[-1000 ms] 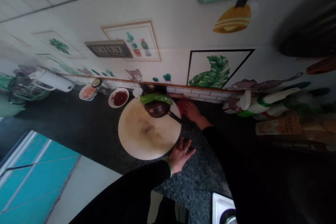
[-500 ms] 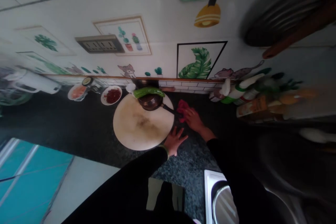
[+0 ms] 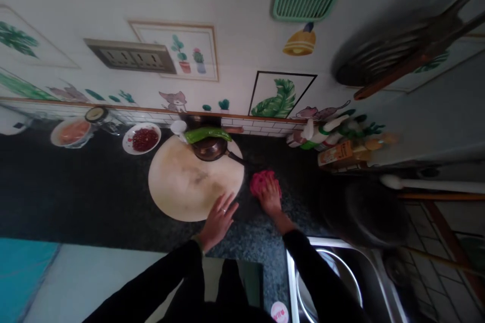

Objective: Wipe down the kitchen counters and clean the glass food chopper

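Note:
My right hand point(image 3: 270, 196) presses a crumpled pink cloth point(image 3: 261, 183) onto the dark countertop, just right of the round cutting board point(image 3: 172, 181). The cloth is partly hidden under my fingers. My left hand point(image 3: 217, 224) has its fingers spread over the board's front right edge and holds nothing. Toward the back of the board sits a small dark pan point(image 3: 210, 150), its black handle point(image 3: 235, 158) pointing right toward the cloth. A long green pepper point(image 3: 208, 134) lies across the pan. Behind it shows a wooden handle point(image 3: 232, 129) beside a dark blade.
A plate of red pieces point(image 3: 143, 140), a glass jar point(image 3: 104, 118) and a bowl with pinkish food point(image 3: 74, 132) stand left. Bottles point(image 3: 326, 136) line the back right. A steel sink point(image 3: 373, 267) lies front right; a slotted turner point(image 3: 394, 68) hangs above.
My right hand and the cloth have moved down the counter, away from the pan handle. My left hand has shifted left to the board's edge. The camera view has turned right.

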{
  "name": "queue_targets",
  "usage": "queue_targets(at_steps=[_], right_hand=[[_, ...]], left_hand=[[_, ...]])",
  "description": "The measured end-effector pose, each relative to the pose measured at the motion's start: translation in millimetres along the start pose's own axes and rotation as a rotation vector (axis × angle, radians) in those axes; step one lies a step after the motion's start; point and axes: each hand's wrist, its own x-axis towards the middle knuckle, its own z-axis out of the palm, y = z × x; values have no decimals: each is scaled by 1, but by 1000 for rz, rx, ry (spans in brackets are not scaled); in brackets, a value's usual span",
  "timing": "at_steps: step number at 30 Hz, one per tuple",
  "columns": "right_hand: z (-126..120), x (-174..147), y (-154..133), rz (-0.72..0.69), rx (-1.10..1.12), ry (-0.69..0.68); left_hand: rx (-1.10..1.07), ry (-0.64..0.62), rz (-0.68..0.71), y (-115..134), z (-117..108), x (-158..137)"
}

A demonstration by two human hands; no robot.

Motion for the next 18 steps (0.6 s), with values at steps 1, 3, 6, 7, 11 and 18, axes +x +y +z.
queue_targets(at_steps=[1, 3, 6, 7, 11, 18], right_hand=[[6, 28, 2, 11, 0, 5], [16, 85, 8, 23, -6, -24], [26, 154, 19, 43, 6, -89], [28, 170, 22, 67, 13, -100], [31, 183, 21, 136, 44, -102], [15, 38, -57, 104, 87, -46]], left_hand=[[23, 6, -48, -8, -8, -1], [60, -15, -136, -23, -22, 4], [87, -68, -192, -33, -30, 19], [93, -78, -199, -33, -31, 23], [118, -92, -178, -29, -32, 26], [148, -97, -117, -28, -42, 24]])
